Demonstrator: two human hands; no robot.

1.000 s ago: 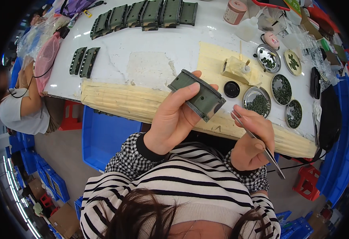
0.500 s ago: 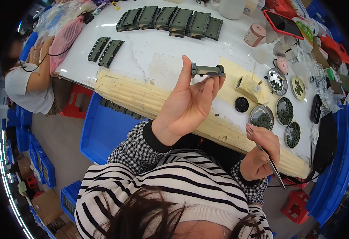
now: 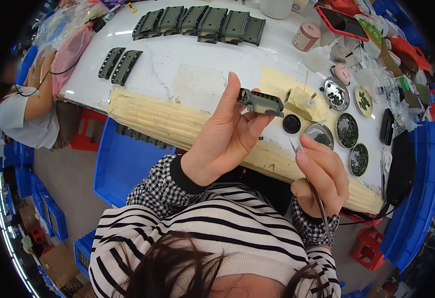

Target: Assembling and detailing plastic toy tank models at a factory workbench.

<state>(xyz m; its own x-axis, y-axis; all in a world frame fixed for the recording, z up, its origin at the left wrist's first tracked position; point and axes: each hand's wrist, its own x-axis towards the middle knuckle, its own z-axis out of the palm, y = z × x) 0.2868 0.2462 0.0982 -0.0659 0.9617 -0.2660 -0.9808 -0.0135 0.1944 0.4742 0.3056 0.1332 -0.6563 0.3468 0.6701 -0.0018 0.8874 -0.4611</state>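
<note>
My left hand pinches a curved green camouflage plastic piece between thumb and fingers above the table edge. A dark row of detail shows along the piece's upper side. Metal tweezers are gripped in my right hand, their thin tips pointing up and left, apart from the piece. Whether the tips hold anything is too small to tell. Close beyond the right hand stand round dishes of small dark green parts, including a metal dish and a fuller dish.
Similar camouflage pieces stand in a row at the back, with two narrower ones to the left. A tape-covered block and a black round lid lie right of centre. A blue bin sits below the padded edge. Another person sits at left.
The camouflage piece has been tilted, showing more of its upper side. My right hand has turned and brought the tweezer tips closer to it. The whole view has shifted slightly.
</note>
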